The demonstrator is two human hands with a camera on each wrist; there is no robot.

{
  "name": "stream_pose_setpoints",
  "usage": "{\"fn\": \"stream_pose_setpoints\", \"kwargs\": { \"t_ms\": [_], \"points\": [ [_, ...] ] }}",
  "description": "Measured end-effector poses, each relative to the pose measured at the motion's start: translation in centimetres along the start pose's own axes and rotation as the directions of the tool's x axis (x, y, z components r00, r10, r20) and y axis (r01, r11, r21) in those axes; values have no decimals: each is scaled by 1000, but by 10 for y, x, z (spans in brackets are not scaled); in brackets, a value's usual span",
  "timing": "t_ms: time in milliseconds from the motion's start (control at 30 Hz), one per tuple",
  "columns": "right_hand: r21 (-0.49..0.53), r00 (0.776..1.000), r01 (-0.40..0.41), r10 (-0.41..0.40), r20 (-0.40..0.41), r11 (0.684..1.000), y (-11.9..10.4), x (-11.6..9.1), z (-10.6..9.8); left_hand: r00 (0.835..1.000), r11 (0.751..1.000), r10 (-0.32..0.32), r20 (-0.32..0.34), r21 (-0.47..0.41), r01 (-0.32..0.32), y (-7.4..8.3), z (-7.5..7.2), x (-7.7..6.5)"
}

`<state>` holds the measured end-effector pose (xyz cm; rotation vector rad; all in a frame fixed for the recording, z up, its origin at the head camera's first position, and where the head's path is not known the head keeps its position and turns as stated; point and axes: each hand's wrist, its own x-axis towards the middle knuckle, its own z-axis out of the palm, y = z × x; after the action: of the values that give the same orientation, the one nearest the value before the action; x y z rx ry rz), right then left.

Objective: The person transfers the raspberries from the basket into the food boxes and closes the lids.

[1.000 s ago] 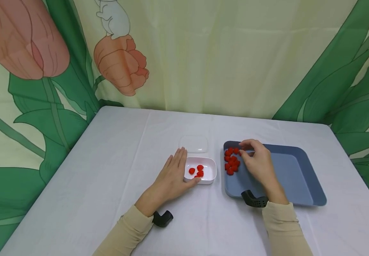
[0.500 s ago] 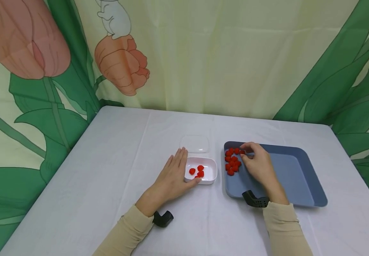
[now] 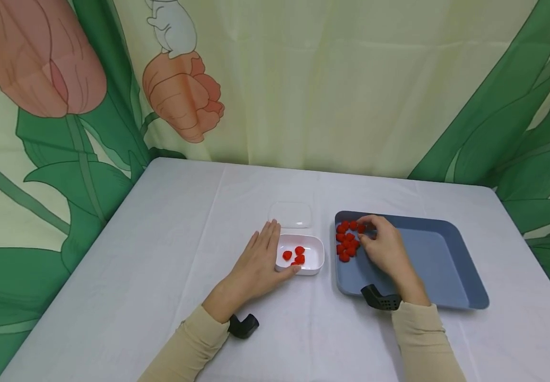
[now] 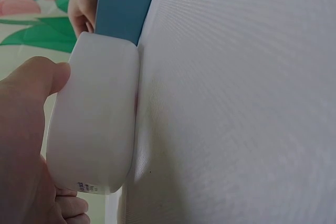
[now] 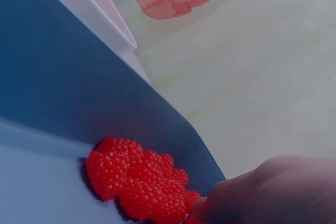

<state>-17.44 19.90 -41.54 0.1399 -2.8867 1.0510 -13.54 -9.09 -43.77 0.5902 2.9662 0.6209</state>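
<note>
In the head view my left hand [image 3: 255,262] lies with straight fingers along the left side of a small white box [image 3: 320,260], its thumb at the near rim. The left wrist view shows that thumb [image 4: 52,74] against the white wall of the box [image 4: 97,114]. A few red raspberries [image 3: 299,250] lie inside. My right hand [image 3: 385,245] is over the left part of a blue-grey tray [image 3: 439,265], thumb and fingertips around one raspberry [image 3: 361,228]. Several more raspberries [image 5: 144,182] are bunched beside it along the tray's wall; the thumb partly hides the nearest one.
A clear plastic lid [image 3: 290,214] lies on the white tablecloth [image 3: 160,239] just behind the box. Tray and box stand side by side with a narrow gap. A printed curtain [image 3: 313,90] hangs behind the table's far edge.
My right hand has lowered slightly, and its thumb and fingertips have come down around a raspberry at the tray's back left. The left hand and the box have stayed in place.
</note>
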Motion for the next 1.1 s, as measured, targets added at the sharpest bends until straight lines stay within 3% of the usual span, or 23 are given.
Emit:
{"fn": "stream_pose_setpoints", "kwargs": {
  "t_ms": [1100],
  "points": [
    [-36, 1000, 10, -11, -22, 999, 5, 0, 4, 1000, 1000, -4, 8, 0, 4, -1, 1, 0]
  ]
}}
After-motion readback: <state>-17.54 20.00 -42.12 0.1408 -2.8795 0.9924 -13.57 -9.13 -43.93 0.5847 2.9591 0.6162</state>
